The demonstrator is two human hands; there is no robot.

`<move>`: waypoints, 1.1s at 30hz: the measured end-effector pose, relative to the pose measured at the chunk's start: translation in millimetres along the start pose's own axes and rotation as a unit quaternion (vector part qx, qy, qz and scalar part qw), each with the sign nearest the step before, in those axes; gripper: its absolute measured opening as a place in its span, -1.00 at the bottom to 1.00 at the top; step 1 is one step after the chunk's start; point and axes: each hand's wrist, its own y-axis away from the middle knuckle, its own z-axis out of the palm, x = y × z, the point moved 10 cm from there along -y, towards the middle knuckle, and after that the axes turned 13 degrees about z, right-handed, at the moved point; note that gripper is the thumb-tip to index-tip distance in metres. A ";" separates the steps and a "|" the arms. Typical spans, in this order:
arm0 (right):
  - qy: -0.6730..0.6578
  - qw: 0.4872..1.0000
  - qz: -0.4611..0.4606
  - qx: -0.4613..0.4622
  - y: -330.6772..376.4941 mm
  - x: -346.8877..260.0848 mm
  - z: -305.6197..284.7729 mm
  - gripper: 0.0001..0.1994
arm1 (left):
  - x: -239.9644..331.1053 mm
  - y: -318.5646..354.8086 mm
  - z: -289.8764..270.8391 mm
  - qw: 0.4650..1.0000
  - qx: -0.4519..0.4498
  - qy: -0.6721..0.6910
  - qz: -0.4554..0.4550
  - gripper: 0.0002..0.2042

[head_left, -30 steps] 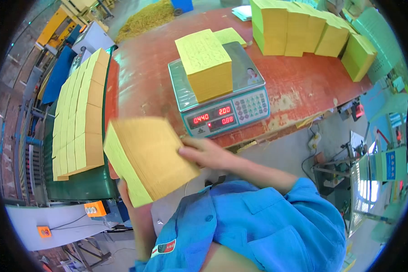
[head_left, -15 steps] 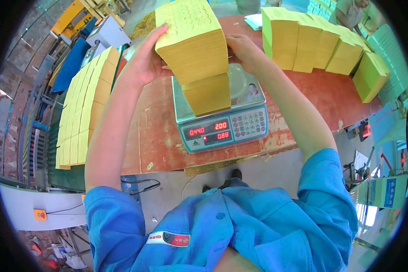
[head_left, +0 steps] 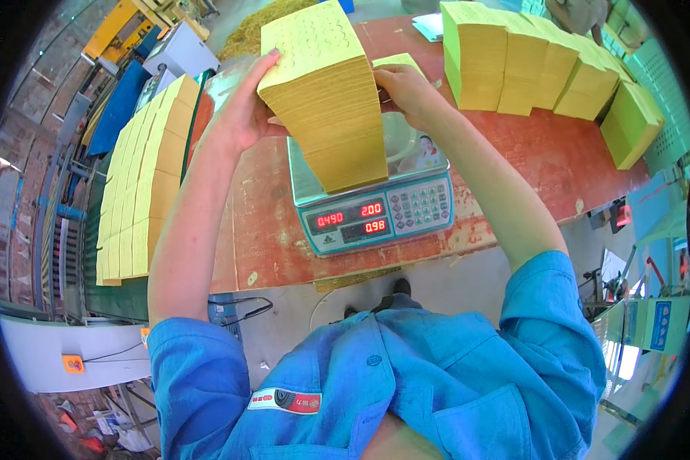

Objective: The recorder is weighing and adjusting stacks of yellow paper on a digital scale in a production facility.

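Note:
A tall stack of yellow paper (head_left: pixel 326 100) stands on the steel pan of a digital scale (head_left: pixel 379 211). Its upper part leans slightly left over the narrower lower part. My left hand (head_left: pixel 247 115) grips the stack's left side, thumb up by the top edge. On the opposite side my right hand (head_left: pixel 408 90) presses its curled fingers against the paper; their tips are partly hidden. Past the right hand, the top of another yellow paper stack (head_left: pixel 395 60) peeks out, mostly covered. Red digits glow on the scale's display, beside a keypad.
The scale sits on a worn red table (head_left: pixel 268 245). Yellow paper stacks (head_left: pixel 506 65) line its far right, with one separate block (head_left: pixel 630 130) at the end. More yellow stacks (head_left: pixel 142 184) lie in rows at the left. A person (head_left: pixel 579 15) is at the far right.
The upper paper has come down onto the lower paper, closing the step between them. The display's digits have changed. Another stack's top now shows behind my right hand.

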 end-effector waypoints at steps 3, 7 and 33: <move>0.017 1.000 -0.017 0.007 3.1 -2.7 1.5 -0.73 | -1.6 -0.9 -2.9 1.000 -0.002 -0.004 0.000 -0.19; 0.076 0.995 -0.033 0.049 0.0 -1.0 -7.6 -0.71 | -1.3 2.9 -6.8 0.999 0.027 -0.046 0.007 -0.19; -0.095 0.994 -0.051 0.026 -42.0 15.2 8.2 -0.31 | -80.3 -43.6 -56.9 0.960 0.125 -0.170 0.184 -0.48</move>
